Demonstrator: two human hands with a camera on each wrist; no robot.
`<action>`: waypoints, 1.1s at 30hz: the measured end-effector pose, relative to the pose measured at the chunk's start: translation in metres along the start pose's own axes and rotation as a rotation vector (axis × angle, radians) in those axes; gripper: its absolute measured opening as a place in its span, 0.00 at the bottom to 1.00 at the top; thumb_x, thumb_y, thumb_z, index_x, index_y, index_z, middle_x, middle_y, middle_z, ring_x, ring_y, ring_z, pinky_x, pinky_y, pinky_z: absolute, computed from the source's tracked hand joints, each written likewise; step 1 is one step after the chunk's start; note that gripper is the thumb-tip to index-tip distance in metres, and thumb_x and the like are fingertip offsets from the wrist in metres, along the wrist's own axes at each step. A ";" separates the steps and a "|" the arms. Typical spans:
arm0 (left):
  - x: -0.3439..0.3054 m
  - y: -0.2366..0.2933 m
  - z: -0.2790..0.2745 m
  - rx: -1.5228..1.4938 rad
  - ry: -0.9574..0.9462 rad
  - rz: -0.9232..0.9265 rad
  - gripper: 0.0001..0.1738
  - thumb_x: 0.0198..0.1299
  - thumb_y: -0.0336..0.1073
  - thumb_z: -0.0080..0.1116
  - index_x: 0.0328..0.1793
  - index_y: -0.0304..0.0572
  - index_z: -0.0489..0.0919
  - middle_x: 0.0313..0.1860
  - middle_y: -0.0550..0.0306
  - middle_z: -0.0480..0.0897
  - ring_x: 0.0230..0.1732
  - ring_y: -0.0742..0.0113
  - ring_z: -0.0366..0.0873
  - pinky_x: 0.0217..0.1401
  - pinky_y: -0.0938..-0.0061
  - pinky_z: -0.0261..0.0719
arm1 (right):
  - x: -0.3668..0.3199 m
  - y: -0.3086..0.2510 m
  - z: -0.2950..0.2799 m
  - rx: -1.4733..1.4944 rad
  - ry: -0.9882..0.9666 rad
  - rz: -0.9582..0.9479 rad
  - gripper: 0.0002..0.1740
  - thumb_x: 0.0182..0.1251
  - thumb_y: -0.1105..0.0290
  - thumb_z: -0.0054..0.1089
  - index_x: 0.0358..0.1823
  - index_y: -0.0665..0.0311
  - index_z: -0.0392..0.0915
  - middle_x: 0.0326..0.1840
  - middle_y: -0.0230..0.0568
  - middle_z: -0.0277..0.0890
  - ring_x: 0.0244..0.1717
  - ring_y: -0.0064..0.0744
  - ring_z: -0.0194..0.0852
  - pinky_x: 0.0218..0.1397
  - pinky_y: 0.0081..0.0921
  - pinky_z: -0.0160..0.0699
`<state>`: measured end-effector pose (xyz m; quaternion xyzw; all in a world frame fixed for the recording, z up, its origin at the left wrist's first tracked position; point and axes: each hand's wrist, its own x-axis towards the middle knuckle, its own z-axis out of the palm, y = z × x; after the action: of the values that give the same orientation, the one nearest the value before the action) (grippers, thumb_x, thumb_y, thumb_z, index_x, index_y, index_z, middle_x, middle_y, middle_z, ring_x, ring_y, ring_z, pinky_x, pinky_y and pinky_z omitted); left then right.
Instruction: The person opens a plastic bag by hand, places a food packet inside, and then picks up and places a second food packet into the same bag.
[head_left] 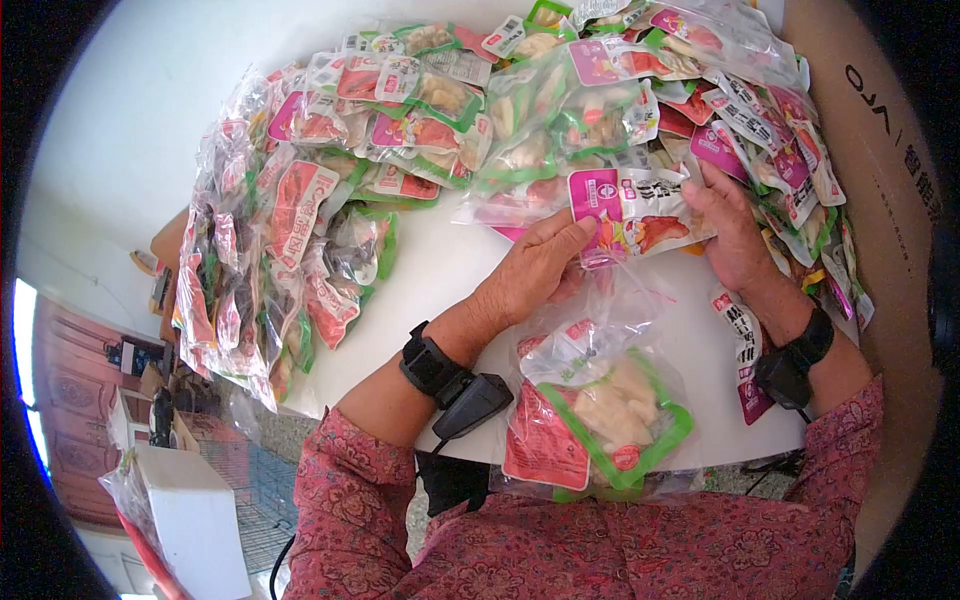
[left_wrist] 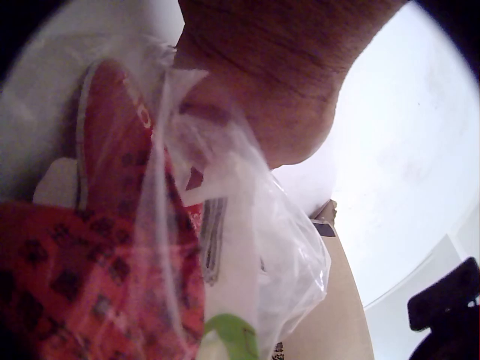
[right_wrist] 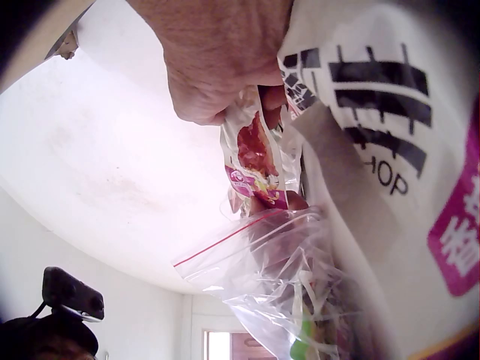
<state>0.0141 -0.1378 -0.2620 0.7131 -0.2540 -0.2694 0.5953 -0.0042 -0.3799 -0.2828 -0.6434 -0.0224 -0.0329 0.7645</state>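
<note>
Between both hands is a white-and-purple snack packet [head_left: 640, 215] with a picture of reddish food on it. My left hand [head_left: 525, 275] pinches its left end, thumb on the printed front. At the other end, the right hand [head_left: 730, 225] grips the packet's edge. Just below hangs a clear zip bag [head_left: 640, 310] with a red seal line [right_wrist: 217, 238], its top close under the left fingers. Inside it are a red packet [head_left: 545, 440] and a green-edged packet [head_left: 665, 410] of pale food. In the left wrist view, clear film covers part of the left hand [left_wrist: 262, 97].
Bagged snack packets [head_left: 300, 215] are heaped along the left and back of the white table [head_left: 410, 270], and more packets [head_left: 780, 130] pile up at the right. One white-and-purple packet [head_left: 740, 350] lies beneath the right forearm. A tall cardboard box [head_left: 880, 230] borders the right side.
</note>
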 end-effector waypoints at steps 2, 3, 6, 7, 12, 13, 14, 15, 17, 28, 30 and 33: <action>0.003 -0.013 -0.002 0.402 0.047 0.560 0.19 0.67 0.41 0.34 0.56 0.38 0.67 0.37 0.60 0.71 0.22 0.81 0.63 0.20 0.83 0.61 | 0.000 0.000 0.000 0.017 -0.032 0.003 0.41 0.54 0.56 0.56 0.62 0.77 0.51 0.57 0.46 0.62 0.58 0.31 0.59 0.62 0.24 0.53; 0.003 -0.019 -0.003 0.402 0.047 0.560 0.19 0.67 0.41 0.34 0.56 0.38 0.67 0.37 0.60 0.71 0.22 0.81 0.63 0.20 0.83 0.61 | 0.001 0.002 -0.001 0.019 -0.018 0.005 0.41 0.54 0.56 0.56 0.62 0.76 0.51 0.57 0.46 0.62 0.58 0.31 0.58 0.63 0.24 0.53; 0.000 -0.008 -0.004 0.433 0.034 0.423 0.17 0.64 0.35 0.38 0.57 0.38 0.66 0.41 0.56 0.71 0.25 0.77 0.66 0.23 0.82 0.65 | 0.002 0.005 -0.003 0.023 0.002 0.011 0.41 0.54 0.56 0.55 0.62 0.76 0.51 0.57 0.46 0.61 0.59 0.31 0.57 0.63 0.25 0.52; -0.001 0.004 -0.002 0.250 0.010 0.190 0.18 0.62 0.30 0.40 0.58 0.37 0.65 0.42 0.53 0.71 0.27 0.74 0.68 0.24 0.82 0.67 | 0.002 0.005 -0.003 0.026 0.008 0.015 0.41 0.55 0.56 0.55 0.62 0.76 0.51 0.58 0.47 0.61 0.60 0.32 0.57 0.63 0.25 0.52; 0.000 0.004 -0.003 0.012 -0.013 -0.037 0.19 0.59 0.25 0.42 0.59 0.37 0.64 0.45 0.49 0.72 0.31 0.68 0.71 0.28 0.81 0.69 | -0.004 0.004 -0.010 -0.551 0.067 -0.262 0.33 0.62 0.57 0.48 0.61 0.75 0.55 0.58 0.46 0.62 0.59 0.31 0.58 0.63 0.25 0.53; 0.001 -0.003 -0.003 0.190 -0.001 0.175 0.18 0.62 0.30 0.39 0.59 0.37 0.64 0.45 0.52 0.72 0.31 0.71 0.70 0.27 0.82 0.68 | -0.006 0.003 -0.011 -1.101 0.057 -0.512 0.31 0.64 0.58 0.45 0.61 0.75 0.56 0.57 0.46 0.62 0.58 0.31 0.59 0.63 0.24 0.54; 0.001 -0.010 -0.004 0.367 0.011 0.386 0.17 0.65 0.34 0.36 0.59 0.38 0.65 0.45 0.54 0.72 0.30 0.75 0.69 0.26 0.83 0.67 | -0.004 0.004 -0.010 -1.101 0.057 -0.512 0.31 0.64 0.58 0.45 0.61 0.75 0.56 0.57 0.46 0.62 0.58 0.31 0.59 0.63 0.24 0.54; 0.002 -0.015 -0.004 0.367 0.011 0.387 0.17 0.65 0.34 0.36 0.59 0.38 0.65 0.45 0.54 0.72 0.30 0.75 0.69 0.26 0.83 0.67 | 0.000 0.007 -0.007 -0.565 0.094 -0.290 0.29 0.66 0.58 0.43 0.60 0.75 0.57 0.57 0.46 0.63 0.57 0.30 0.60 0.62 0.24 0.55; 0.003 -0.014 -0.003 0.415 0.043 0.494 0.19 0.67 0.39 0.32 0.58 0.38 0.66 0.46 0.58 0.72 0.31 0.79 0.68 0.26 0.84 0.65 | 0.002 0.008 -0.002 -0.031 0.124 -0.068 0.28 0.67 0.59 0.41 0.59 0.74 0.58 0.56 0.46 0.64 0.57 0.29 0.61 0.61 0.23 0.56; 0.001 0.004 0.005 -0.055 0.023 -0.021 0.16 0.63 0.41 0.43 0.53 0.44 0.71 0.28 0.70 0.73 0.21 0.83 0.62 0.21 0.85 0.62 | -0.005 -0.006 0.008 -0.077 0.106 -0.186 0.23 0.64 0.61 0.44 0.55 0.71 0.63 0.49 0.38 0.68 0.50 0.23 0.63 0.55 0.20 0.61; 0.001 0.004 0.005 -0.107 -0.014 -0.059 0.15 0.63 0.40 0.44 0.53 0.44 0.71 0.31 0.71 0.75 0.22 0.84 0.64 0.22 0.86 0.63 | -0.003 -0.006 0.010 0.112 0.108 -0.100 0.21 0.62 0.62 0.48 0.52 0.68 0.66 0.45 0.34 0.69 0.46 0.21 0.65 0.51 0.19 0.63; 0.002 0.001 0.006 -0.111 -0.064 -0.102 0.15 0.62 0.38 0.47 0.53 0.45 0.72 0.36 0.70 0.77 0.27 0.84 0.68 0.26 0.87 0.66 | -0.005 -0.007 0.011 0.067 0.130 -0.087 0.21 0.62 0.61 0.47 0.52 0.69 0.66 0.45 0.35 0.69 0.45 0.22 0.66 0.51 0.19 0.63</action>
<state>0.0112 -0.1433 -0.2617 0.6823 -0.2208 -0.3356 0.6108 -0.0098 -0.3699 -0.2740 -0.6122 -0.0016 -0.1070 0.7834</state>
